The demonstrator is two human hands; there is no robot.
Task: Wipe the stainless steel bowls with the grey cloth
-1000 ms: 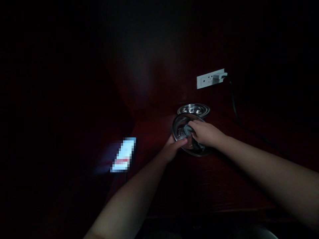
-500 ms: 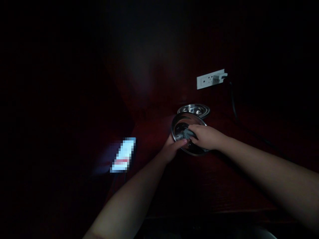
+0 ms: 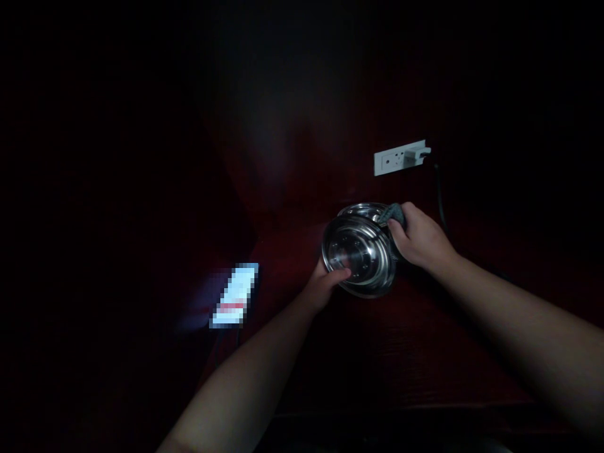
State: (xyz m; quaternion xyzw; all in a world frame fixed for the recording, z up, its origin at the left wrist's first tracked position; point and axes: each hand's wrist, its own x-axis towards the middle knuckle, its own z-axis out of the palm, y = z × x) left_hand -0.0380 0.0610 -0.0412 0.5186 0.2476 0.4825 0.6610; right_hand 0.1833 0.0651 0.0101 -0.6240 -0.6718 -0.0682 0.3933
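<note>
My left hand (image 3: 328, 281) grips a shiny steel bowl (image 3: 375, 251) at its lower left, the thumb over the inside and the other fingers hidden behind it. The bowl is tilted so that its inside faces me. At its upper right edge, my right hand (image 3: 419, 236) is closed on a dark grey-green cloth (image 3: 393, 215). I cannot tell whether the cloth touches the rim. Just behind the held bowl a second steel dish (image 3: 361, 209) shows in part, the rest hidden by the bowl and the cloth.
On the left lies a lit phone (image 3: 234, 296), its screen blurred, with a cable below it. A white wall socket (image 3: 400, 158) holds a plug, from which a dark cord (image 3: 441, 198) hangs. The dark red tabletop (image 3: 406, 358) ends at a front edge near me.
My right hand has moved with the cloth from inside the bowl up and right to its rim side. The left hand keeps its grip, and more of the bowl's inside shows.
</note>
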